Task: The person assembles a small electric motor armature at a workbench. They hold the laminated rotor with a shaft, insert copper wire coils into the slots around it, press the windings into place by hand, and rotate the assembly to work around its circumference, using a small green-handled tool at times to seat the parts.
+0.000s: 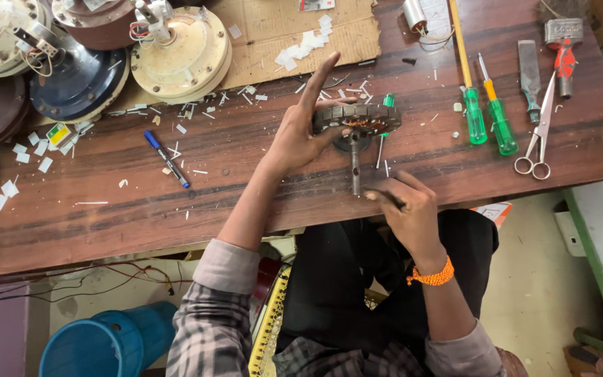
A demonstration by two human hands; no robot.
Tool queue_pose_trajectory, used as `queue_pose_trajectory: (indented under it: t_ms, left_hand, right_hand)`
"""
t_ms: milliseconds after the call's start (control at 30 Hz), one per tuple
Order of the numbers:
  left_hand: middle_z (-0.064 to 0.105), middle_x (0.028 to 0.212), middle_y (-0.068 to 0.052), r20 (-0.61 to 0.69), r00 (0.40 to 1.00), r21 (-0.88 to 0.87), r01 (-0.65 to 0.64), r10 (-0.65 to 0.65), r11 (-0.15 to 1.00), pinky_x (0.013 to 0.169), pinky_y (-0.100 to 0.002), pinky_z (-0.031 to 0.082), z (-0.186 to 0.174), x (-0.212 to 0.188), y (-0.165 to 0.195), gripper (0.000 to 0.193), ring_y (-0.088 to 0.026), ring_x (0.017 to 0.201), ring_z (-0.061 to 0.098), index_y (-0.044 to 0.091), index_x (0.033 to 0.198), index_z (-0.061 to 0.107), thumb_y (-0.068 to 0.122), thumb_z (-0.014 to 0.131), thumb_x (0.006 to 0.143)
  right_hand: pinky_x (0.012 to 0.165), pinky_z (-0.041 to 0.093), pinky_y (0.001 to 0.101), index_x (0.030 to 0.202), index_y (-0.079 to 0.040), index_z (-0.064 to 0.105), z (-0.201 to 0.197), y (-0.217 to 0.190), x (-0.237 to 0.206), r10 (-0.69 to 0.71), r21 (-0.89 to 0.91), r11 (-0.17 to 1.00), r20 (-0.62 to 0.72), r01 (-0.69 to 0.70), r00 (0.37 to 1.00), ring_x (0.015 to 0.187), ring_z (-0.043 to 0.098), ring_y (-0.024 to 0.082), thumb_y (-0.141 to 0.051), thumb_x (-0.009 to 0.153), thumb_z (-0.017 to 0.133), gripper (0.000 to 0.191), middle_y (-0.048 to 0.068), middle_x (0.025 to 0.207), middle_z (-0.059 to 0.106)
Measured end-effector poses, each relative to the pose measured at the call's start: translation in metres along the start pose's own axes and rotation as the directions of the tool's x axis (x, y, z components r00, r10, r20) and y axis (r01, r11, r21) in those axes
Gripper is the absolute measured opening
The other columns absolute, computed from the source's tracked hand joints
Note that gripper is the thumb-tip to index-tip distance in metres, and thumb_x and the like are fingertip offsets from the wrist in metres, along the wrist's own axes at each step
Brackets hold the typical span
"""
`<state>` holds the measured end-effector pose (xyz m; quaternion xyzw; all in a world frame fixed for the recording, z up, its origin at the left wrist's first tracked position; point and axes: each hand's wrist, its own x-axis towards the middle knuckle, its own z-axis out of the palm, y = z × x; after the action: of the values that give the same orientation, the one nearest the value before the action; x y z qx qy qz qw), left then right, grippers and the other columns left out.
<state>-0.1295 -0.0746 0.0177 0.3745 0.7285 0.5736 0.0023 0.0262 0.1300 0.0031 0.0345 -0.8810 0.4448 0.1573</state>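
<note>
Scattered paper scraps cover the wooden workbench (106, 209). A wound fan stator (357, 120) is gripped at its rim by the left hand (301, 136), its shaft pointing toward the right hand (403, 202), which is closed on a thin dark tool. Winding work seems underway; steady support is called for next.

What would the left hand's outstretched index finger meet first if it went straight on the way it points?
The left hand grips the fan stator; its index finger points up and slightly right. Straight on, it would likely first meet the white paper scraps on the cardboard sheet, though its height above the workbench is unclear.
</note>
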Motion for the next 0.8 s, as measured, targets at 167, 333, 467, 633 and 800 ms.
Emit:
queue_pose_trajectory:
  t_ms: [167,333,467,633,800]
  left_hand:
    - [0.056,0.152,-0.006,0.002,0.998,0.069,-0.064,0.064,0.996,0.119,-0.044,0.052,0.004,-0.007,0.007,0.106,-0.031,0.139,0.064,0.020,0.167,0.009,-0.004,0.077,0.089]
    - [0.075,0.129,-0.003,0.037,0.997,0.111,-0.076,0.073,0.991,0.118,-0.043,0.053,0.007,-0.024,0.021,0.100,-0.031,0.141,0.061,0.019,0.166,0.013,-0.002,0.074,0.090]
    - [0.075,0.132,-0.005,0.018,0.997,0.160,-0.076,0.074,0.984,0.115,-0.041,0.055,0.014,-0.037,0.034,0.101,-0.030,0.142,0.059,0.019,0.166,0.018,-0.004,0.073,0.085]
    - [0.075,0.131,-0.004,-0.011,0.997,0.241,-0.067,0.072,0.968,0.110,-0.039,0.056,0.020,-0.037,0.045,0.103,-0.029,0.137,0.063,0.019,0.165,0.020,0.002,0.081,0.084]
    - [0.063,0.140,-0.007,-0.103,0.954,0.398,-0.220,0.281,0.891,0.114,-0.046,0.043,0.020,-0.049,0.057,0.099,-0.033,0.131,0.052,0.019,0.162,0.022,0.013,0.083,0.085]
  right_hand:
    - [0.075,0.051,0.0313,0.098,-0.001,0.076,-0.003,-0.008,-0.004,-0.063,0.131,0.988,-0.162,0.085,0.985,0.093,0.058,0.020,-0.016,0.092,0.078,0.016,0.007,0.102,0.055]
    - [0.087,0.050,0.0302,0.105,0.000,0.069,0.009,-0.017,-0.008,0.154,0.338,0.940,-0.296,-0.047,0.943,0.102,0.062,0.015,-0.022,0.103,0.070,0.023,0.003,0.114,0.065]
    - [0.082,0.050,0.0302,0.106,-0.002,0.058,0.026,-0.026,-0.008,0.247,0.428,0.899,-0.313,-0.095,0.917,0.089,0.058,0.012,-0.021,0.096,0.082,0.032,0.006,0.100,0.064]
    - [0.082,0.054,0.0306,0.110,-0.004,0.053,0.039,-0.041,-0.005,0.194,0.488,0.873,-0.337,-0.005,0.921,0.091,0.068,0.011,-0.017,0.091,0.083,0.039,0.005,0.099,0.073]
    - [0.061,0.046,0.0361,0.106,-0.002,0.071,0.042,-0.040,-0.014,0.272,0.237,0.952,-0.368,-0.194,0.889,0.065,0.061,0.019,-0.008,0.096,0.076,0.013,0.011,0.077,0.068]
